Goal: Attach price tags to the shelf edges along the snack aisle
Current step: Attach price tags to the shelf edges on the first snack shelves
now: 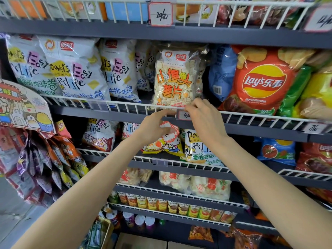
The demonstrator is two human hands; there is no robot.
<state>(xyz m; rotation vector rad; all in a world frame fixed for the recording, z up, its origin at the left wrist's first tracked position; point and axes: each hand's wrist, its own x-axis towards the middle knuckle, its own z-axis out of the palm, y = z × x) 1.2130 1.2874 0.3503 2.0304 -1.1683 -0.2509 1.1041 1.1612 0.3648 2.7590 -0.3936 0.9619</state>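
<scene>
A price tag (183, 115) marked "4" is pinched against the white wire shelf edge (125, 106) by the right hand (201, 119), directly below the clear bag of puffed snacks (177, 78). A bundle of spare red-and-white tags (168, 131) is clenched in the left hand (154, 126), forefinger extended to the rail just left of the tag. Handwritten tags (160, 14) are already seated on other rails.

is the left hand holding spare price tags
Yes, the left hand grips a small bunch of red-bordered price tags just below the wire shelf edge.
</scene>
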